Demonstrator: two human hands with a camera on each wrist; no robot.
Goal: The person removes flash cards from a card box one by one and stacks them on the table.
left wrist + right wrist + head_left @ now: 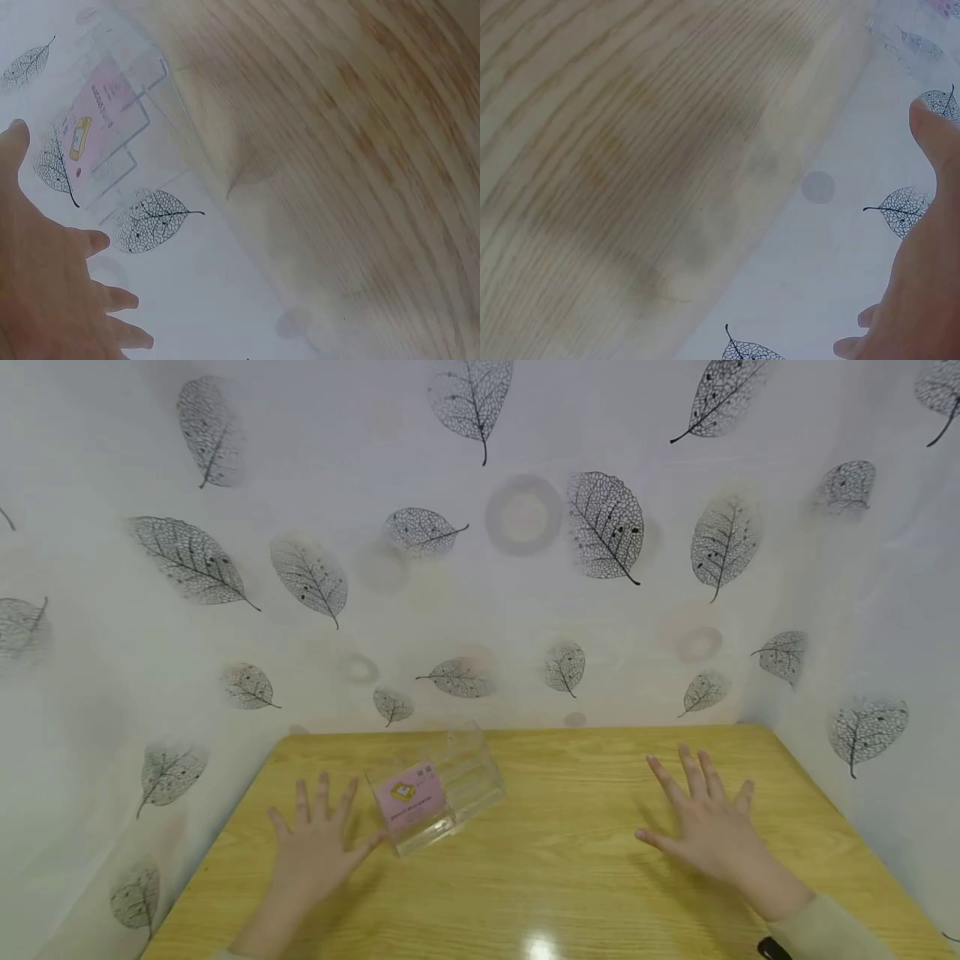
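A clear plastic case (pixel 471 777) with stepped compartments stands toward the back left of the wooden table. On its front left is a pink label (pixel 411 797) with a yellow sharpener picture and the printed words "pencil sharpener". My left hand (pixel 313 852), fingers spread, is just left of the case; its thumb tip comes close to the case's near left corner, and I cannot tell if they touch. Well to the right, my right hand (pixel 708 831) has its fingers spread and holds nothing. In the left wrist view the case's pink label (pixel 96 120) shows beyond the thumb.
The wooden table (pixel 570 860) has a glare spot at its near edge. White sheeting (pixel 525 610) printed with dark leaf skeletons rises behind the table and along both sides. A black object (pixel 772 948) shows by the right sleeve (pixel 828 935).
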